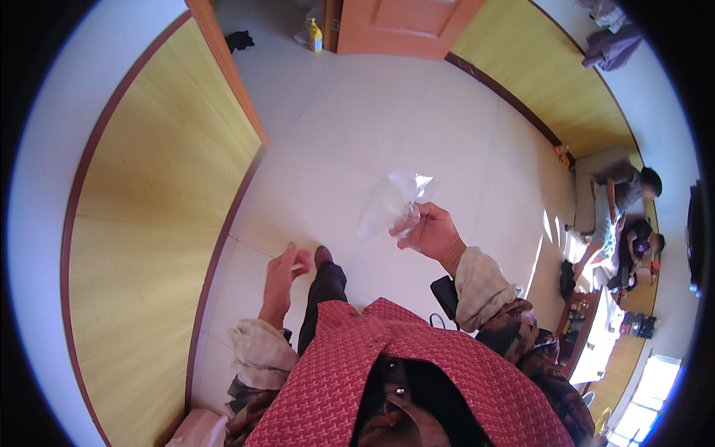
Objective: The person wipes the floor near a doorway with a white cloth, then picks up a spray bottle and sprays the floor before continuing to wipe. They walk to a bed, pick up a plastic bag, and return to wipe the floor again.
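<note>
Pinched between the thumb and fingers of my right hand is a thin clear plastic bag, which spreads out beyond the fingertips above the tiled floor. My left hand is raised at the lower left, apart from the bag, slightly blurred; nothing shows in it, and its thumb and fingers are bent with a gap between them. Both wrists have gathered beige cuffs. Below the hands are a red patterned garment and one dark shoe.
Wood-panelled walls stand left and upper right. An orange-brown door is at the top, beside a yellow pump bottle and a black item on the floor. Two people sit at the right, near a sunlit table.
</note>
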The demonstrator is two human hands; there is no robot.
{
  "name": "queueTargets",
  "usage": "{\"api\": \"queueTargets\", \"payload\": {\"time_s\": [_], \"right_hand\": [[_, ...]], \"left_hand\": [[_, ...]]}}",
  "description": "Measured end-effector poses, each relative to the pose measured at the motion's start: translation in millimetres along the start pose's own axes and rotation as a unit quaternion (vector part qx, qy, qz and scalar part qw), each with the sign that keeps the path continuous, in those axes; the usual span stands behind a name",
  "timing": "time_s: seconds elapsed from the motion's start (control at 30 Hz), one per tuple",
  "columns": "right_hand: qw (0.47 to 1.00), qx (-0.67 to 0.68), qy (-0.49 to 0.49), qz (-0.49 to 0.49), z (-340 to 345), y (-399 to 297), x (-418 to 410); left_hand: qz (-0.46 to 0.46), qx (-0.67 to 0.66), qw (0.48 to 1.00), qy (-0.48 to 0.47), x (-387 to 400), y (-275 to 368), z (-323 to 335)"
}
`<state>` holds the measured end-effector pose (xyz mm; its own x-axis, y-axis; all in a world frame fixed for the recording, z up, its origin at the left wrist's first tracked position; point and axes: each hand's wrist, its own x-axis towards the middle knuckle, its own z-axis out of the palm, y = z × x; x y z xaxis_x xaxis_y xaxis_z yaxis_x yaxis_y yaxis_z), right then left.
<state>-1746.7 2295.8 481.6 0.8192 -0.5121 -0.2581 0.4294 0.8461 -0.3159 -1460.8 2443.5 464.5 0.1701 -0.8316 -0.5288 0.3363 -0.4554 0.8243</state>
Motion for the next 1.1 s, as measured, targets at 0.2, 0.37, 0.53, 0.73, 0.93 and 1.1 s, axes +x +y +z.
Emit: {"api": "queueTargets", "payload": {"time_s": [0.2,0.37,0.53,0.73,0.93,1.1], "right_hand": [[0.976,-0.156,0.152,0.023,39.3,-22.7,71.8],[0.824,-0.53,0.149,-0.132,37.5,-48.4,101.3],[0.933,-0.261,0.245,-0.042,24.8,-77.3,123.5],[0.901,-0.29,0.304,-0.108,9.5,-137.8,200.4],[0.909,-0.331,0.251,-0.026,-1.8,-244.7,263.6],[0.876,-0.421,0.226,-0.068,-15.2,-312.3,297.7]], "left_hand": [[0.225,0.199,0.947,-0.112,82.6,82.8,53.3],[0.056,0.124,0.979,-0.152,136.8,116.6,65.8],[0.02,-0.014,0.99,-0.141,190.7,132.6,38.8],[0.022,0.036,0.999,-0.011,251.9,170.1,35.5],[0.19,0.03,0.97,0.146,312.4,216.0,90.4],[0.236,0.104,0.962,0.093,351.9,231.1,183.2]]}}
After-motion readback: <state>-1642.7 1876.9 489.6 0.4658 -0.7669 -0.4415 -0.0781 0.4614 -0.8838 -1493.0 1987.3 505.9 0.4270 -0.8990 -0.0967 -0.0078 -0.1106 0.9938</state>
